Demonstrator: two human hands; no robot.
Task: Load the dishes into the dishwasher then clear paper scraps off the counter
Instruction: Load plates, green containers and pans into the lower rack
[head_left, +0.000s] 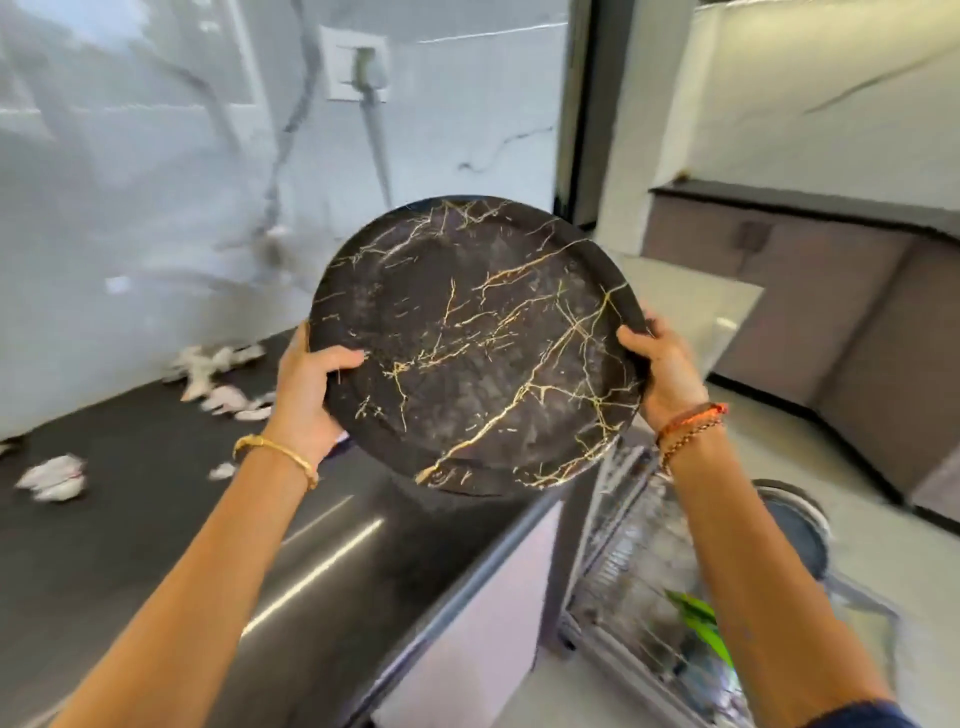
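Both hands hold the plate (478, 343) above the dishwasher rack (639, 597) (something green inside) — blurred

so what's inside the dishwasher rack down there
The open dishwasher rack holds something bright green and a dark round dish at its far edge. The rest is blurred, and the right forearm covers part of it.

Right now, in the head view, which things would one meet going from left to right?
Crumpled paper scraps on the dark counter → left hand → black gold-veined plate → right hand → grey cabinets.
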